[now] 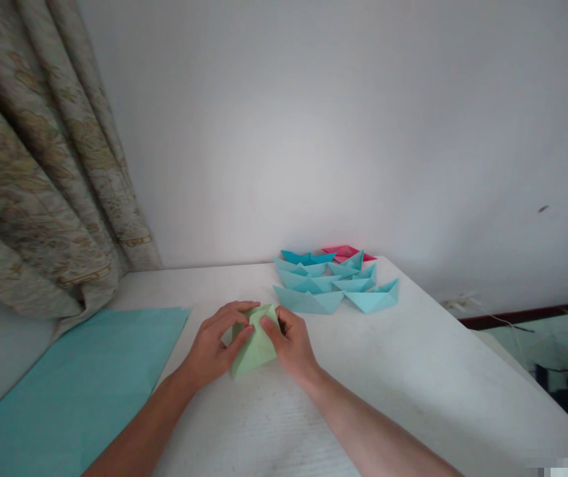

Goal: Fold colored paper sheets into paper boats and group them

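Observation:
My left hand (213, 344) and my right hand (288, 343) both pinch a pale green folded paper (256, 348) from either side, near the middle of the white table (403, 371). The paper is a partly folded origami form, with its lower point resting toward the table. Its upper fold is pressed between my fingertips. Just beyond my hands lie several light blue origami boats (331, 285), packed close together. A darker blue boat (307, 257) and a red-pink boat (346, 253) sit behind them.
A large flat sheet of teal paper (75, 391) lies at the left, hanging past the table's edge. A patterned beige curtain (40, 179) hangs at the far left, and a white wall (313, 132) rises behind the table. Dark clutter and a green surface (552, 351) show beyond the right edge.

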Motion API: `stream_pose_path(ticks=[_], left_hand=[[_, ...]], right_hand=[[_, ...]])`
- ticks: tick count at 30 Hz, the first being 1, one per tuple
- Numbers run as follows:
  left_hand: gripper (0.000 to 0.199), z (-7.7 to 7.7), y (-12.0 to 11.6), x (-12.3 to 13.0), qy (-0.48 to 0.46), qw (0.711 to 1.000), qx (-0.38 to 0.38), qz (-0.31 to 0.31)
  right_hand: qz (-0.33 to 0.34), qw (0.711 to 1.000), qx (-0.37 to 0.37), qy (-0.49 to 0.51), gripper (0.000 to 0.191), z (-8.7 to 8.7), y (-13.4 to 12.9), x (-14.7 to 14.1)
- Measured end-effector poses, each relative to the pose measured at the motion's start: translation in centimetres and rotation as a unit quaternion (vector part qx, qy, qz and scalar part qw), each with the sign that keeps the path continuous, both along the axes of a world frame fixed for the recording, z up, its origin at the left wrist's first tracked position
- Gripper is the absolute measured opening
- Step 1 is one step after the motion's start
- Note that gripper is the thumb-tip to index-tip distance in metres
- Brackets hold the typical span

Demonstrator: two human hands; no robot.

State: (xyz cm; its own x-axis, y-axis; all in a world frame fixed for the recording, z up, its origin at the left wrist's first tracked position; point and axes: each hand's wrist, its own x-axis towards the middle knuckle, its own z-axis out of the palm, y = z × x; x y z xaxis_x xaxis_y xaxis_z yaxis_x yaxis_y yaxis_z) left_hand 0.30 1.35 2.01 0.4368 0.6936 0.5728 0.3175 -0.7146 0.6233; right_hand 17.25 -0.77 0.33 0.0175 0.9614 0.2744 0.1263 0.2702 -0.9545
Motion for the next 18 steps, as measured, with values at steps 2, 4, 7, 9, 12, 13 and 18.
stream_pose_path(ticks=[2,4,7,9,12,13,18], left_hand=[[0.006,-0.02,-0.04,0.01,-0.009,1.0,-0.009,0.009],[0.006,-0.1,-0.07,0.04,-0.018,0.999,-0.024,0.019],[0.004,-0.32,-0.07,0.11,-0.02,0.999,-0.044,0.023],[0.004,-0.46,-0.04,0.13,-0.019,0.999,-0.048,0.014],[0.006,-0.57,0.03,0.12,-0.012,0.999,-0.046,-0.01],[0.007,-0.59,0.05,0.11,-0.01,0.999,-0.045,-0.016],[0.008,-0.68,0.22,0.07,-0.007,0.999,-0.041,-0.024]], right_hand=[[-0.002,1.0,0.002,-0.002,0.031,0.23,-0.06,0.0],[-0.005,1.0,-0.003,-0.004,0.029,0.27,-0.04,-0.05],[-0.008,1.0,-0.025,-0.001,0.026,0.11,0.09,-0.15],[-0.009,0.999,-0.036,0.007,0.024,0.1,0.17,-0.21],[-0.011,0.999,-0.035,0.021,0.018,0.33,0.22,-0.24],[-0.011,0.999,-0.032,0.022,0.016,0.41,0.24,-0.24],[-0.042,0.999,-0.016,-0.014,0.029,0.12,0.46,-0.19]])
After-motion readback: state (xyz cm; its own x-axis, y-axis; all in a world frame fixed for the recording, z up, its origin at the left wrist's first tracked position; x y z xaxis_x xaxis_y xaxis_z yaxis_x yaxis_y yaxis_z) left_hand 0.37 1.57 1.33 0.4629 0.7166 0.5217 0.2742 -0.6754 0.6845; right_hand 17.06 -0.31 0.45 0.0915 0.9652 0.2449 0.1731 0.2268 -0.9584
